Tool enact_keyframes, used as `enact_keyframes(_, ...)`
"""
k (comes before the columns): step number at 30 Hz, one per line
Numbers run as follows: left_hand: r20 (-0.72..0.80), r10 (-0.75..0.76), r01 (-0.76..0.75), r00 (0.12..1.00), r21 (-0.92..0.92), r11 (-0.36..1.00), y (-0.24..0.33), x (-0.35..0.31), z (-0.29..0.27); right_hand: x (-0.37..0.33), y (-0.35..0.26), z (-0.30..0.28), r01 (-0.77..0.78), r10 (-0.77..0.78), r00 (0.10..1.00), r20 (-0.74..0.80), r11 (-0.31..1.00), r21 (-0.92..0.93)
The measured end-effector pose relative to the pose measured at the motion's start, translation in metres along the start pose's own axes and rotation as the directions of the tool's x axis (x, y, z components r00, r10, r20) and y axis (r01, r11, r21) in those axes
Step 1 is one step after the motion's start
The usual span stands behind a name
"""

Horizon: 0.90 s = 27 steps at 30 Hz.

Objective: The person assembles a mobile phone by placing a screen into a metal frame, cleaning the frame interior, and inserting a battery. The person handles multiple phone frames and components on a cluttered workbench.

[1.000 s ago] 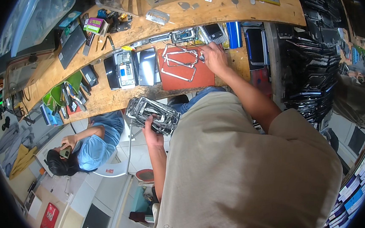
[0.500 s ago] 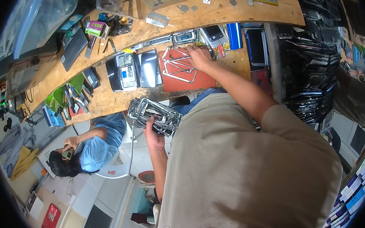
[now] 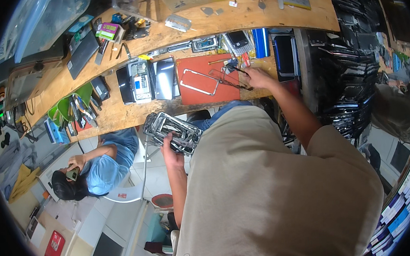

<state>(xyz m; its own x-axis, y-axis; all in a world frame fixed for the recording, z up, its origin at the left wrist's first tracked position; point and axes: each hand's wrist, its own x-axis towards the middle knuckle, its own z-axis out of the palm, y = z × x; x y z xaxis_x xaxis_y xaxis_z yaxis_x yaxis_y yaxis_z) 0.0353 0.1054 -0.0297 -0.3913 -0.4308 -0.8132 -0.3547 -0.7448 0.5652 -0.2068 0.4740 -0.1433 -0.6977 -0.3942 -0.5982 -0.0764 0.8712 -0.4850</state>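
My left hand grips a stack of bare phone frames, dark and silver, held out in front of the bench. Over the right edge of an orange-red mat, my right hand has its fingers closed at the end of a thin dark phone frame, which lies tilted across the mat. Just left of it, a white phone frame rests on the mat, partly overlapped. A small dark piece sits by the mat's upper right corner, its shape hard to make out.
Left of the mat are an opened phone and a glossy grey panel. A green holder with tools stands farther left. A raised shelf runs behind. Stacked phone parts rise at right. A seated person holds a phone.
My right hand has moved right, from the white frames to the mat's right edge. The overlapping frames have come apart, with one white frame left flat. My left hand keeps its stack.
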Motion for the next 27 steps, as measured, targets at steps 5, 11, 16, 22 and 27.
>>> enact_keyframes(5,0.077,0.000,-0.004,0.997,0.052,0.999,0.006,0.001,0.010,0.004,0.012,0.018,-0.041,0.095,0.973,-0.212,0.968,0.249)
enact_keyframes(11,0.056,0.049,-0.051,0.997,0.046,0.998,0.009,-0.002,0.014,0.004,0.018,0.021,-0.075,0.172,0.967,-0.186,0.897,0.435)
enact_keyframes(16,0.028,0.018,-0.019,0.999,0.038,0.999,0.005,-0.003,0.011,0.005,0.015,0.026,-0.067,0.170,0.965,-0.200,0.897,0.436)
enact_keyframes(22,0.043,-0.023,0.021,0.999,0.046,0.999,0.001,-0.003,0.009,0.012,0.003,0.039,0.030,0.103,0.935,-0.338,0.930,0.366)
enact_keyframes(27,0.033,0.013,-0.014,0.999,0.029,0.999,0.001,-0.005,0.009,-0.002,-0.025,0.010,0.125,0.022,0.982,-0.189,0.678,0.725)
